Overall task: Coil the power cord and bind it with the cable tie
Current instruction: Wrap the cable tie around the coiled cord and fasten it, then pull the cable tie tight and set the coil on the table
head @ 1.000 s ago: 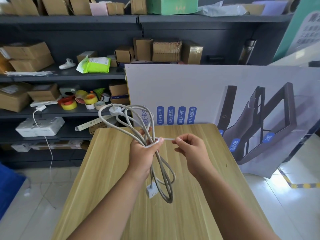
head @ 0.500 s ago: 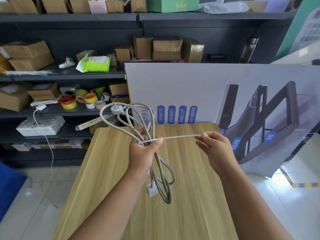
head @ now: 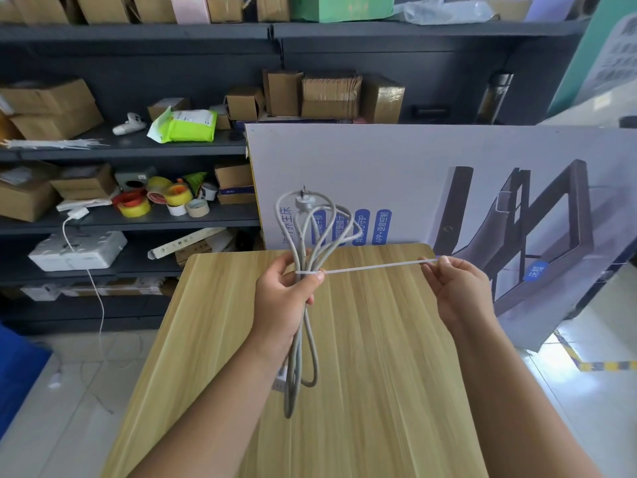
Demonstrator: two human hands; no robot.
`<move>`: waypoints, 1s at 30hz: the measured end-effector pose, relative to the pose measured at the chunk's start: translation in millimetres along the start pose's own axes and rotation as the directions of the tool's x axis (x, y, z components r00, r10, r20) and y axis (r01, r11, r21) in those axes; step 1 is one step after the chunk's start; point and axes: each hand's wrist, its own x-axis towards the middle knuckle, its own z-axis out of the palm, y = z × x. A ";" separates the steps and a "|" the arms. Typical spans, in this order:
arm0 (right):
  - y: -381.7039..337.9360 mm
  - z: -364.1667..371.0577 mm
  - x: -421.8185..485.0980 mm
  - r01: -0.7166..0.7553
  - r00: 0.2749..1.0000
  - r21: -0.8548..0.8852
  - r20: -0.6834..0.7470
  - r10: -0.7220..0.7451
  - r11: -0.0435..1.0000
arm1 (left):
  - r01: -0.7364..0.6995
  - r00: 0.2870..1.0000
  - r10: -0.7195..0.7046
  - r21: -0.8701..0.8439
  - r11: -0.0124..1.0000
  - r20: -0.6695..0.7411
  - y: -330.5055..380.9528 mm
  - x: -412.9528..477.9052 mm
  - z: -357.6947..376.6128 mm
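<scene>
Gripping one coiled power cord (head: 303, 326) mid-frame, the left hand (head: 286, 298) holds it above one wooden table (head: 379, 391). The right hand (head: 455, 291) pinches the tail of one white cable tie (head: 372, 268) looped around the coil.

A stockroom: dark shelves (head: 138, 151) crowded with cardboard boxes (head: 51, 108) and tape rolls (head: 162, 201).

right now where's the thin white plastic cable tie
Head view, centre, above the light wooden table: the cable tie loops the coiled grey power cord in the left hand, its tail stretched rightward to the pinching right hand.
</scene>
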 end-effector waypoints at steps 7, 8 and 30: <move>5.5 -5.1 0.0 -0.013 1.000 0.000 0.007 0.013 1.000 | -0.006 0.999 0.004 -0.066 0.998 -0.038 -0.9 4.6 5.3; 5.0 -5.8 0.7 -0.022 0.999 0.006 0.028 0.022 1.000 | -0.007 1.000 0.006 -0.062 0.998 -0.024 -0.2 5.5 5.2; 49.8 19.4 -70.2 0.359 0.475 -0.624 0.762 0.440 0.694 | 0.193 0.981 -0.143 -0.568 0.800 0.131 -6.0 16.3 23.4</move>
